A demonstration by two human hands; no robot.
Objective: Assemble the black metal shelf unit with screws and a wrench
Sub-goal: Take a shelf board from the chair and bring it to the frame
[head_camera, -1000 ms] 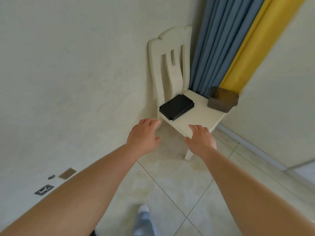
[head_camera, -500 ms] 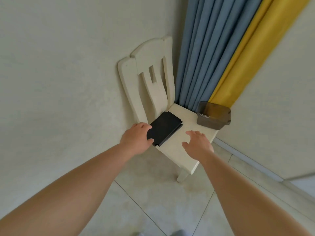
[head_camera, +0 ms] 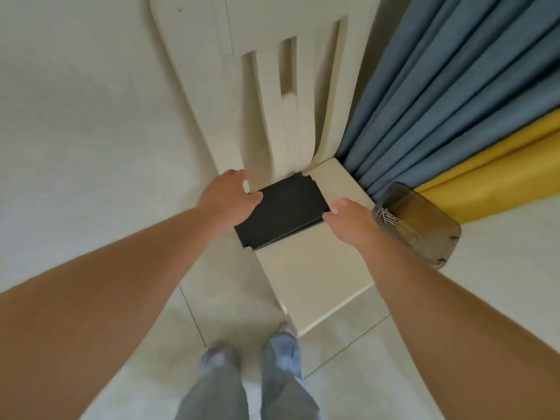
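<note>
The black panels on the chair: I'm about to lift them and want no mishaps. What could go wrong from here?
The black panels look like a loose stack, held only at the ends by the left hand and right hand; lower ones might slide out.

The tinted container of screws overhangs the chair seat's edge by the right wrist; a nudge could tip it.

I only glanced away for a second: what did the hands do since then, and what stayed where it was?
Both hands reached forward: the left hand and right hand now touch opposite ends of the black shelf panels. The panels and the clear box of screws stayed on the chair.
</note>
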